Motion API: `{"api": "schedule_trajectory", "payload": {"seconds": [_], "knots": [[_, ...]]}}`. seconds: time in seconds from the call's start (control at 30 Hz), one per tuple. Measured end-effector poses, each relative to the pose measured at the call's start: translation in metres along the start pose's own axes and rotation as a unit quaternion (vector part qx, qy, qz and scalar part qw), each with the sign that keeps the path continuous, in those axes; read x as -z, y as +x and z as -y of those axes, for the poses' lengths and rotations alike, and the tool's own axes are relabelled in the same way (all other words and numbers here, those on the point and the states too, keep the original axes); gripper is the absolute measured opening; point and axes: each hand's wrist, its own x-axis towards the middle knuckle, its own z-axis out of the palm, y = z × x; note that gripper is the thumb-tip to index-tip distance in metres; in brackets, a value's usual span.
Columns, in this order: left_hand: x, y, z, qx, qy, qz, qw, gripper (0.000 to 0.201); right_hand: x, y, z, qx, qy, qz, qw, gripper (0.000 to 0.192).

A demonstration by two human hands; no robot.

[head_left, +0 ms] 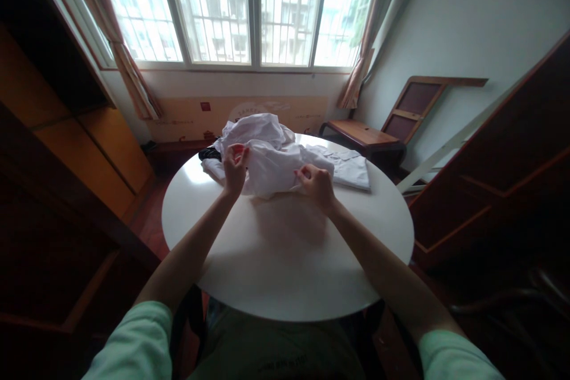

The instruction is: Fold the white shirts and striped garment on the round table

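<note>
A thin white cloth garment [274,169] is stretched between my two hands just above the table. My left hand [235,166] pinches its left upper corner. On the other side, my right hand [317,184] grips the right edge between closed fingers. Which kind of garment it is, I cannot make out. Behind it lies a crumpled heap of white clothes [256,127], partly hidden by the held piece. A folded white shirt [354,169] rests flat to the right of my right hand. Something black [209,154] pokes out at the left of the heap.
The round white table [285,273] has a glossy top. A wooden chair [367,133] stands beyond it at the right. Behind the table, a long printed box [191,119] leans under the barred window [249,12]. Wooden cabinets [107,160] stand at the left.
</note>
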Motion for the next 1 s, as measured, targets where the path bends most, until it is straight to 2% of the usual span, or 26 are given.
{"api": "schedule_trajectory", "payload": {"seconds": [0.13,0.2,0.33,0.47,0.53,0.63,0.7,0.77,0.87,0.9,0.93,0.97,1.0], "knots": [[-0.006,-0.008,0.002,-0.037,0.053,0.131,0.989,0.041,0.01,0.003,0.002,-0.031,0.1,-0.078,0.991,0.025],[-0.007,-0.012,0.003,-0.05,0.099,0.155,0.982,0.035,0.013,0.002,0.004,-0.039,0.131,-0.111,0.984,0.022],[-0.005,-0.01,0.004,-0.006,0.118,0.114,0.986,0.005,0.018,0.0,0.002,-0.029,0.168,-0.183,0.968,0.01],[-0.003,-0.002,0.001,0.064,-0.007,0.071,0.995,0.018,0.026,0.004,-0.004,-0.049,0.193,-0.257,0.946,0.01],[-0.001,-0.001,-0.002,0.101,-0.071,0.113,0.986,0.024,0.031,0.009,-0.008,-0.061,0.233,-0.29,0.926,0.014],[0.008,-0.007,-0.008,0.149,-0.091,0.247,0.953,0.027,0.036,0.018,-0.019,-0.084,0.288,-0.306,0.903,0.024],[0.014,-0.014,-0.012,0.17,-0.073,0.339,0.922,0.024,0.035,0.025,-0.027,-0.108,0.288,-0.266,0.913,0.024],[0.019,-0.021,-0.018,0.214,-0.048,0.435,0.873,0.023,0.031,0.029,-0.035,-0.128,0.254,-0.184,0.941,0.02],[0.017,-0.024,-0.028,0.28,-0.043,0.552,0.784,0.031,0.02,0.027,-0.041,-0.128,0.148,-0.001,0.981,0.024],[0.014,-0.024,-0.031,0.287,-0.055,0.573,0.766,0.036,0.016,0.025,-0.041,-0.123,0.106,0.07,0.984,0.027],[0.011,-0.022,-0.032,0.286,-0.072,0.576,0.763,0.04,0.012,0.022,-0.041,-0.115,0.07,0.141,0.981,0.029],[0.008,-0.021,-0.031,0.28,-0.087,0.56,0.774,0.043,0.007,0.018,-0.039,-0.102,0.045,0.209,0.971,0.031],[0.005,-0.019,-0.029,0.273,-0.095,0.525,0.801,0.043,0.003,0.015,-0.038,-0.085,0.031,0.27,0.959,0.031]]}}
